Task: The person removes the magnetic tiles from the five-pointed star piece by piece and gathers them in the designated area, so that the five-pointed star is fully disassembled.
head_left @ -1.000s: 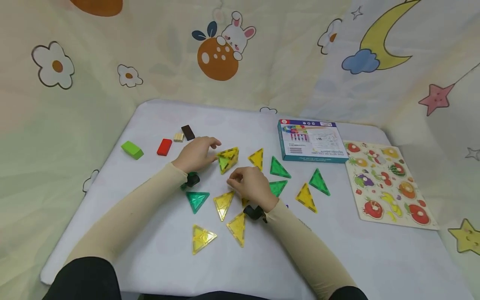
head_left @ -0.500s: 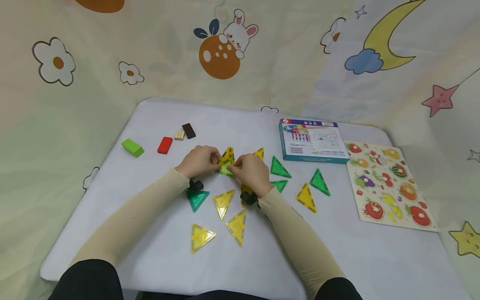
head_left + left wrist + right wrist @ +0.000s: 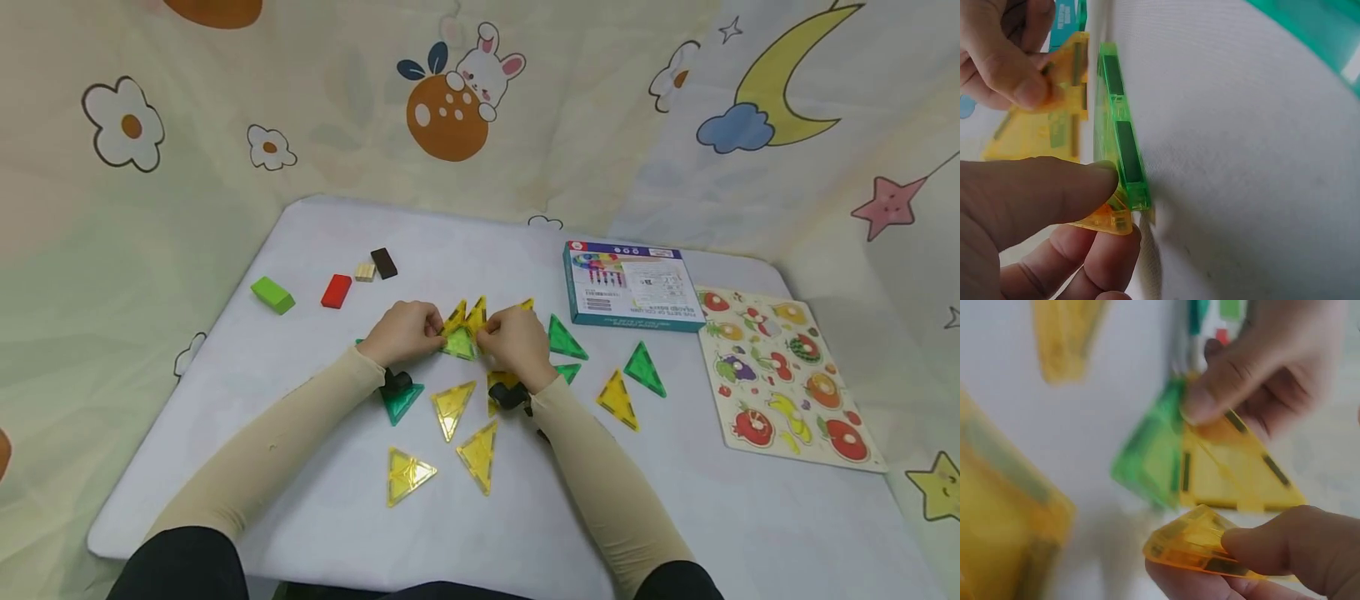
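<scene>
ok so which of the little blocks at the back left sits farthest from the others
The green block. It lies alone toward the left edge, while the red, tan and brown blocks cluster together.

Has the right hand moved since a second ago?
Yes. The right hand went up the table, away from the flat yellow triangle, to the raised tiles.

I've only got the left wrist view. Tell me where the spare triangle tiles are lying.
Observer: Loose yellow tiles lie flat on the table, nearer the person than the right hand.
Operator: Report what's right of the work.
Observer: Green tiles, then a teal box and a fruit puzzle board.
Operator: Now the left side.
Observer: A green block, a red block, a tan block and a dark block, all apart from the left hand.
</scene>
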Motion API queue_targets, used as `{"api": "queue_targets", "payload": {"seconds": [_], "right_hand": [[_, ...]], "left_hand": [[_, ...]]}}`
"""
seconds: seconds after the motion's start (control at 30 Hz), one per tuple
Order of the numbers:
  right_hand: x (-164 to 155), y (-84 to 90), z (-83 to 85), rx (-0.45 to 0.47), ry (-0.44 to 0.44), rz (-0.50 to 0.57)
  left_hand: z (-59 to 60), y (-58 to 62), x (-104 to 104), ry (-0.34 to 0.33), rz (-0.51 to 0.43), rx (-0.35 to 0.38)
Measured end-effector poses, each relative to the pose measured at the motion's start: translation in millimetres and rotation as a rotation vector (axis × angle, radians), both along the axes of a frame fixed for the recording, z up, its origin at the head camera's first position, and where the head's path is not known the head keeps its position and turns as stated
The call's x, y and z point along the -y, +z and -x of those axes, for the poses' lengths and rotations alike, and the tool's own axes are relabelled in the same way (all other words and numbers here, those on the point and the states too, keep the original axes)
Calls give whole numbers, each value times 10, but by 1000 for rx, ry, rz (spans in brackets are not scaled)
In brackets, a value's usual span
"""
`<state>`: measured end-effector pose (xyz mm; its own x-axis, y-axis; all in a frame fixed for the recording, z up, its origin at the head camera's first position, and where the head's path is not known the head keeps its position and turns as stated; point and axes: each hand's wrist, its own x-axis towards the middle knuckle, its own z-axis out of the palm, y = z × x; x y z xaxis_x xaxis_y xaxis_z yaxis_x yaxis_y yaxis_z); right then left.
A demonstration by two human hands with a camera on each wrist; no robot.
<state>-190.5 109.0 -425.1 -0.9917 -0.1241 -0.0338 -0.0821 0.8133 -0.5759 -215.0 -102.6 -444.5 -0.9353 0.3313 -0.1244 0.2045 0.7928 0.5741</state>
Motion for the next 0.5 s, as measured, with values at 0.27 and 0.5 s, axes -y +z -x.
{"api": "queue_targets", "payload": {"seconds": [0.27,0.5], "right_hand": [[-144,63,365,108,-40,50],[-6,66,748,234,-78,-52]], "left_hand": [[-35,7,5,1,-21,20],[-59,-6,39,7,-26,6]]}}
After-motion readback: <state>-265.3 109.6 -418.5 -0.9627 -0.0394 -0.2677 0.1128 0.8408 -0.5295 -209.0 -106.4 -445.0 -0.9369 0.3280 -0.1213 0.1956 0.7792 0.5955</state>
